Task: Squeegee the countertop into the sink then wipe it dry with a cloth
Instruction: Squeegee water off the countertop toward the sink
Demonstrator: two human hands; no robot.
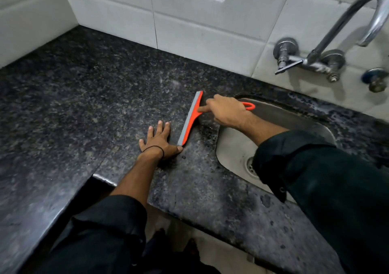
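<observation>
An orange squeegee (190, 118) with a grey rubber blade lies edge-down on the dark speckled granite countertop (84, 96), just left of the steel sink (237, 145). My right hand (226, 110) grips its handle, index finger stretched along the neck; the handle's orange loop sticks out over the sink rim. My left hand (159, 140) rests flat on the counter, fingers spread, its thumb touching the blade's near end. No cloth is in view.
A chrome tap (328, 48) with valves is fixed to the white tiled wall (189, 16) behind the sink. The drain (251, 165) shows beside my right sleeve. The counter's front edge has a step near the bottom left. Water spots lie by the sink.
</observation>
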